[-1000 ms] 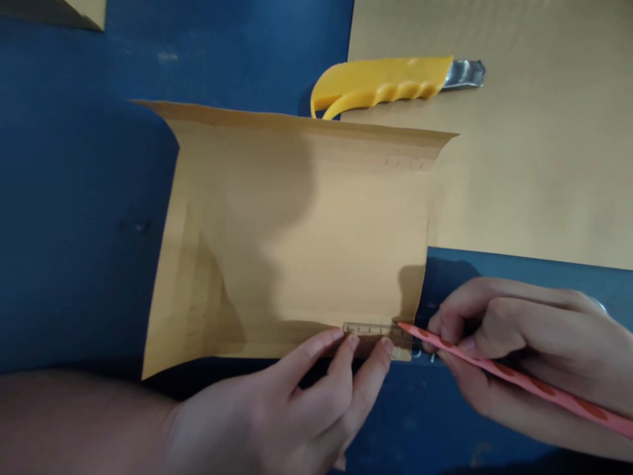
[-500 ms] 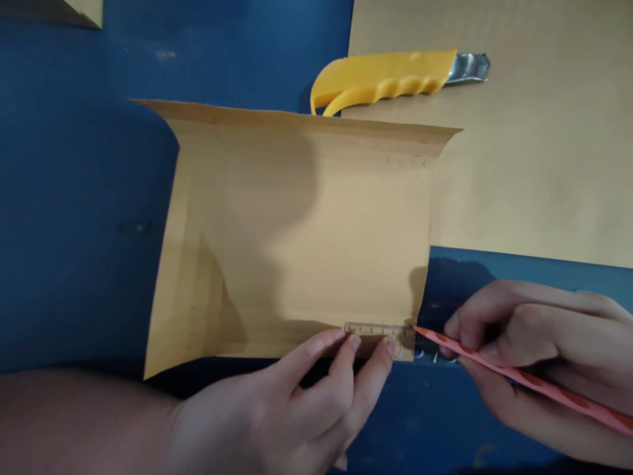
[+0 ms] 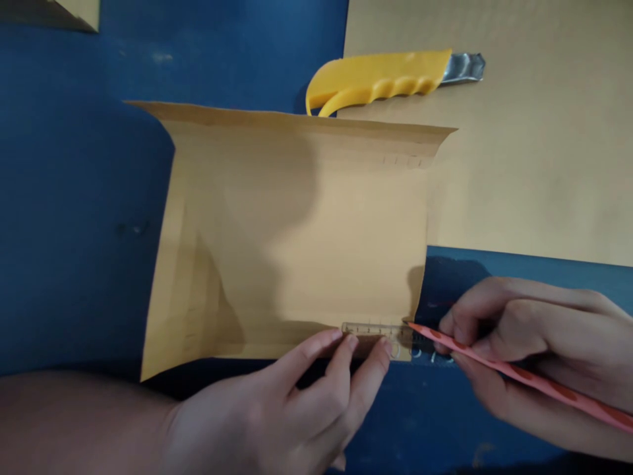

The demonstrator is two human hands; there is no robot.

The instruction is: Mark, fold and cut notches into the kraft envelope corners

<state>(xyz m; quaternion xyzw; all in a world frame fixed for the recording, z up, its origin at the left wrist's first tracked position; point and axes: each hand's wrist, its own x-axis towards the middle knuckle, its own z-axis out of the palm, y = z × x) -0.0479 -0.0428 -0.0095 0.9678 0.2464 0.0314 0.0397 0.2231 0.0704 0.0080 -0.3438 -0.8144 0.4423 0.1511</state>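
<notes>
A creased sheet of brown paper (image 3: 321, 251), its borders bent up, lies before me. Along its lower right edge sits a clear ruler (image 3: 373, 328), and the fingertips of my left hand (image 3: 291, 396) press it against the paper. My right hand (image 3: 529, 349) grips a pink pencil (image 3: 499, 366) with red spots, its fingers closed round the shaft. The pencil's tip touches or hovers just over the ruler's upper edge, near the sheet's right side. Small pencil ticks show near the paper's upper right and lower left corners.
Behind the sheet lies a yellow box cutter (image 3: 380, 79) with its metal nose pointing right. It partly rests on a large tan board (image 3: 534, 152). The tabletop (image 3: 74, 198) is blue. Part of a cardboard piece (image 3: 54, 14) shows at the upper left.
The pencil tip has moved slightly left and up along the ruler's edge. My left hand and the ruler stay in place on the sheet; the whole view has shifted a little.
</notes>
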